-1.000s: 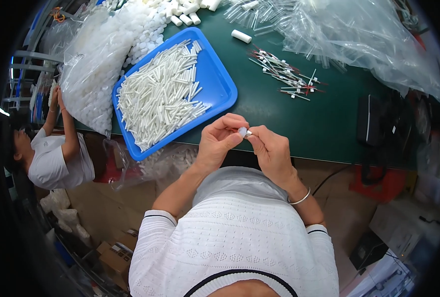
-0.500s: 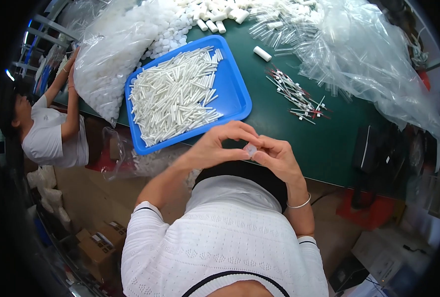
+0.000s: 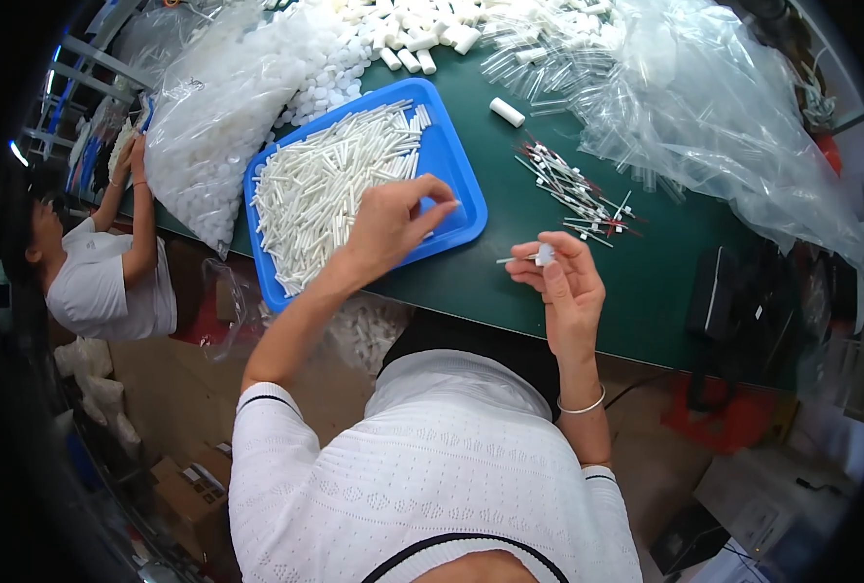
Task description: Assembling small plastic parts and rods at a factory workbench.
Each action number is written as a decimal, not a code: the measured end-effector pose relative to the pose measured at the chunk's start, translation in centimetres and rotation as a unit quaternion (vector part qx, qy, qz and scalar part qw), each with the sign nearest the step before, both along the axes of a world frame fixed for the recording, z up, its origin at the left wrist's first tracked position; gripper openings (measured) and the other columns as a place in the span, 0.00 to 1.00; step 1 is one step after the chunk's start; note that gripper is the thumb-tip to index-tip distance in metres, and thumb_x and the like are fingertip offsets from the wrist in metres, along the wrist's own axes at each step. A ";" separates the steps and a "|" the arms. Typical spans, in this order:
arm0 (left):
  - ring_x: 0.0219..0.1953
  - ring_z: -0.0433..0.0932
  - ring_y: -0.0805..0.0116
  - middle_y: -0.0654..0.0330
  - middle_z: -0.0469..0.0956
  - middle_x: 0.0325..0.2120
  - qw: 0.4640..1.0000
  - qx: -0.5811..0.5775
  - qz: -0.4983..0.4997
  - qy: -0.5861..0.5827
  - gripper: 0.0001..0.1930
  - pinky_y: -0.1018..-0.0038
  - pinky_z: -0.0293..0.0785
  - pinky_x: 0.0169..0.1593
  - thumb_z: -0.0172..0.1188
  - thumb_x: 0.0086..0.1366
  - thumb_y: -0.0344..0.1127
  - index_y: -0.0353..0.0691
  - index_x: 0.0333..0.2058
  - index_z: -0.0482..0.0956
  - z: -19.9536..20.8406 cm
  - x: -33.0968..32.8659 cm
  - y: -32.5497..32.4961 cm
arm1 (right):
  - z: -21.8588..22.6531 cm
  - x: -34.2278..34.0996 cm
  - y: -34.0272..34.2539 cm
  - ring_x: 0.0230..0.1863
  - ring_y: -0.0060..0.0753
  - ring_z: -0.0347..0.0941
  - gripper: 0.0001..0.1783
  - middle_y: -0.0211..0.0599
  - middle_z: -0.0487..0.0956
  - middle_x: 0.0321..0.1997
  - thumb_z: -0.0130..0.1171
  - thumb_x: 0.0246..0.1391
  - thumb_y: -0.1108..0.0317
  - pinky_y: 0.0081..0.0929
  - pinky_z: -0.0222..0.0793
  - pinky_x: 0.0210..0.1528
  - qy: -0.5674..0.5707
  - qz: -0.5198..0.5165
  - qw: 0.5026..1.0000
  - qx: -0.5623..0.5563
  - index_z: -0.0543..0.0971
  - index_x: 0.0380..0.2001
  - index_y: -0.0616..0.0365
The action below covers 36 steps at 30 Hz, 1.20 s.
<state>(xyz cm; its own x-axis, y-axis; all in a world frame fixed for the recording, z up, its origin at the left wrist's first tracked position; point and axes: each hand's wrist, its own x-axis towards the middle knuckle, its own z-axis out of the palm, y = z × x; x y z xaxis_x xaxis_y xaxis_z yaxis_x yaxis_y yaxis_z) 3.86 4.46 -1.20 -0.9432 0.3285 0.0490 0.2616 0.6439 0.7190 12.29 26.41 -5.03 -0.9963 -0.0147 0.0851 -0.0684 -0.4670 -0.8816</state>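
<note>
My left hand (image 3: 391, 225) is over the near right part of a blue tray (image 3: 466, 185), with thumb and forefinger curled together at the tips. Anything between those tips is too small to make out. Short thin white tubes (image 3: 325, 180) are heaped in the tray. Just right of the tray, above the table's near edge, my right hand (image 3: 570, 287) pinches a small translucent white cap (image 3: 546, 255). A thin pale rod (image 3: 512, 259) sticks out leftward from the cap. Past this hand lies a loose pile of thin white sticks with red ends and small white collars (image 3: 573, 189).
Loose round white caps (image 3: 330, 83) spill from a clear bag (image 3: 208, 121) at the left. Thick white cylinders (image 3: 408, 60) and clear tubes (image 3: 524, 73) lie at the back, beside plastic sheeting (image 3: 714, 117). A single cylinder (image 3: 507, 112) lies apart. A co-worker (image 3: 111, 262) is at far left.
My hands have come apart. The left has moved up and left over the tray; the right has shifted right, keeping the cap, and the thin rod is now visible.
</note>
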 end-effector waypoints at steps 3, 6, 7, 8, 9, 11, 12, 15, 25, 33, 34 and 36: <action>0.29 0.77 0.78 0.61 0.80 0.28 0.948 0.295 -0.022 -0.120 0.04 0.82 0.72 0.34 0.62 0.61 0.28 0.35 0.34 0.79 -1.5 3.0 2.0 | 0.8 -0.4 -0.3 0.44 0.38 0.79 0.17 0.52 0.77 0.47 0.50 0.65 0.64 0.31 0.75 0.48 0.055 -0.022 0.998 -0.020 0.68 0.51 0.64; 0.34 0.77 0.79 0.61 0.80 0.32 0.924 0.345 -0.029 -0.159 0.07 0.82 0.73 0.39 0.61 0.62 0.25 0.32 0.39 0.80 -2.7 4.2 2.7 | 1.4 -0.3 -0.5 0.44 0.39 0.79 0.17 0.52 0.77 0.47 0.50 0.65 0.64 0.32 0.75 0.49 0.064 -0.031 0.997 -0.029 0.67 0.51 0.64; 0.37 0.78 0.77 0.60 0.80 0.34 0.913 0.363 -0.030 -0.182 0.08 0.82 0.74 0.41 0.60 0.63 0.24 0.31 0.41 0.80 -3.0 4.5 2.7 | 1.3 -0.1 -0.6 0.44 0.39 0.79 0.17 0.52 0.77 0.47 0.50 0.65 0.64 0.32 0.75 0.49 0.062 -0.033 0.997 -0.028 0.67 0.51 0.64; 0.34 0.76 0.81 0.63 0.81 0.31 0.904 0.387 -0.024 -0.180 0.09 0.84 0.71 0.38 0.62 0.62 0.27 0.33 0.41 0.81 -3.1 4.7 2.9 | 1.2 0.0 -0.6 0.44 0.40 0.79 0.17 0.52 0.77 0.47 0.50 0.65 0.64 0.33 0.75 0.49 0.058 -0.029 0.998 -0.027 0.67 0.51 0.64; 0.34 0.76 0.81 0.63 0.81 0.31 0.903 0.387 -0.024 -0.182 0.09 0.84 0.71 0.38 0.62 0.62 0.27 0.33 0.41 0.81 -3.2 4.8 2.9 | 1.0 0.1 -0.6 0.44 0.40 0.78 0.17 0.52 0.77 0.47 0.50 0.65 0.64 0.33 0.75 0.49 0.055 -0.025 0.998 -0.026 0.67 0.51 0.64; 0.32 0.74 0.82 0.64 0.81 0.30 0.908 0.384 -0.022 -0.164 0.08 0.85 0.70 0.35 0.62 0.62 0.28 0.34 0.39 0.81 -3.3 4.9 3.0 | 0.9 0.3 -0.6 0.45 0.40 0.78 0.17 0.53 0.77 0.47 0.50 0.65 0.65 0.33 0.75 0.49 0.051 -0.026 0.998 -0.026 0.67 0.51 0.64; 0.32 0.74 0.82 0.64 0.81 0.30 0.908 0.384 -0.022 -0.164 0.08 0.85 0.70 0.35 0.62 0.62 0.28 0.34 0.39 0.81 -3.5 4.9 2.9 | 0.8 0.4 -0.6 0.45 0.40 0.78 0.17 0.53 0.77 0.47 0.50 0.65 0.65 0.33 0.75 0.49 0.048 -0.027 0.998 -0.028 0.67 0.51 0.64; 0.28 0.71 0.84 0.65 0.81 0.30 0.920 0.363 -0.025 -0.148 0.07 0.86 0.67 0.32 0.63 0.62 0.28 0.33 0.38 0.81 -3.9 5.0 2.6 | 0.5 0.3 -0.8 0.45 0.40 0.78 0.17 0.52 0.77 0.47 0.50 0.65 0.66 0.33 0.75 0.50 0.055 -0.032 0.997 -0.032 0.67 0.52 0.64; 0.27 0.74 0.72 0.65 0.81 0.26 0.972 0.218 -0.059 0.068 0.05 0.74 0.64 0.39 0.64 0.57 0.28 0.40 0.33 0.82 -2.0 4.2 2.1 | 1.4 0.1 -2.0 0.33 0.19 0.74 0.07 0.35 0.78 0.37 0.61 0.57 0.71 0.18 0.72 0.34 0.043 -0.069 0.967 0.241 0.77 0.37 0.63; 0.27 0.77 0.71 0.66 0.81 0.24 0.967 0.151 -0.203 -0.020 0.05 0.76 0.64 0.39 0.62 0.61 0.32 0.42 0.36 0.79 0.5 3.2 1.9 | 0.2 -0.5 0.0 0.24 0.15 0.70 0.09 0.28 0.77 0.23 0.56 0.61 0.68 0.14 0.66 0.25 -0.053 0.092 0.965 0.240 0.77 0.35 0.64; 0.29 0.76 0.76 0.66 0.83 0.26 0.959 0.163 -0.212 -0.092 0.11 0.77 0.63 0.37 0.64 0.58 0.31 0.41 0.41 0.79 0.7 2.5 2.1 | 0.3 -0.5 -0.3 0.27 0.17 0.73 0.08 0.31 0.78 0.28 0.57 0.61 0.70 0.16 0.70 0.29 -0.066 0.080 0.984 0.147 0.76 0.39 0.65; 0.32 0.76 0.76 0.66 0.83 0.29 0.934 0.183 -0.246 -0.186 0.16 0.78 0.65 0.37 0.65 0.58 0.33 0.41 0.46 0.78 1.6 -0.6 2.1 | -0.2 -0.7 0.0 0.34 0.22 0.76 0.11 0.36 0.78 0.36 0.56 0.59 0.74 0.20 0.75 0.36 -0.078 0.047 0.995 0.044 0.73 0.45 0.65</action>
